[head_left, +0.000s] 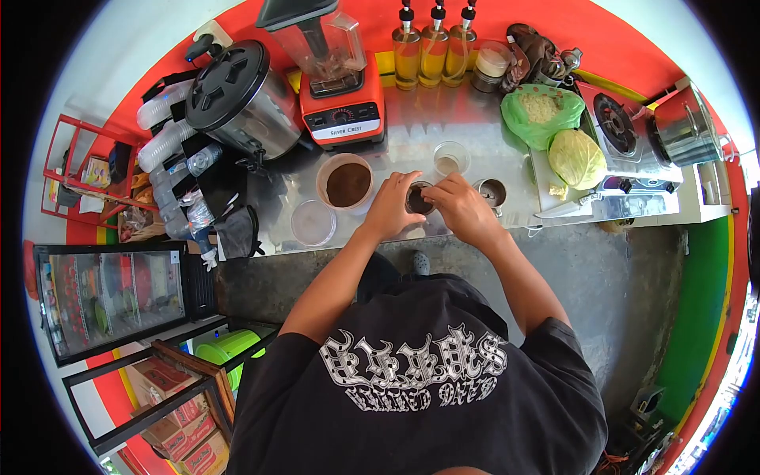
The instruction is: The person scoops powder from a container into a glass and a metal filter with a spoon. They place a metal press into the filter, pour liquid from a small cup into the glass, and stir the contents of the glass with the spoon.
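Note:
My left hand [389,207] is wrapped round the side of a small round cup [419,199] with dark brown contents, near the table's front edge. My right hand [461,204] is closed at the cup's right rim, its fingertips over the opening; what they pinch, if anything, is hidden. To the left stands a tub of brown powder [348,185], with a round translucent lid [313,222] lying in front of it. A small clear container [451,159] is just beyond my hands. Close to the right hand sits a metal cup [491,193] with a handle.
Behind are a red blender [343,111], a large steel pot [244,103] and several pump bottles [435,55]. On the right, a cabbage [577,160], a knife [570,207] and a green bag [541,111] lie near the stove [617,127].

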`<action>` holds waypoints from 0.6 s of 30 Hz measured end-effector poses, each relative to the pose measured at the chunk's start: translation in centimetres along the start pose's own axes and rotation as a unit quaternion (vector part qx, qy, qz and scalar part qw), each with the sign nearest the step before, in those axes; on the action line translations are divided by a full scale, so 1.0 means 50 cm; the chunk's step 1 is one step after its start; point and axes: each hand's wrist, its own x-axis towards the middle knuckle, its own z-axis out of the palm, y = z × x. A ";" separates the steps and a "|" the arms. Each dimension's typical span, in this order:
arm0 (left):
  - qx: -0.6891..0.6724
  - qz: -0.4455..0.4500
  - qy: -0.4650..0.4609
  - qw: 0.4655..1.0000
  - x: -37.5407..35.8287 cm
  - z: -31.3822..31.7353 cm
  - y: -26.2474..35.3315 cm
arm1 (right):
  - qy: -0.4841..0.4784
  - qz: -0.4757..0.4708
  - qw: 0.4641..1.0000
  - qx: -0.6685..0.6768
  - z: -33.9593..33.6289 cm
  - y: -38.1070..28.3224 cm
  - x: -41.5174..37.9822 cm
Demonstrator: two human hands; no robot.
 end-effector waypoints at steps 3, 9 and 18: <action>-0.025 0.015 -0.010 1.000 0.005 -0.002 -0.015 | -0.027 -0.023 0.999 0.004 -0.009 -0.012 -0.002; -0.018 0.031 -0.014 0.999 -0.010 -0.015 0.013 | -0.031 -0.018 0.999 0.012 -0.014 0.001 -0.004; 0.004 0.029 -0.039 0.999 0.002 -0.026 -0.008 | -0.044 -0.047 0.998 0.025 -0.012 0.002 0.011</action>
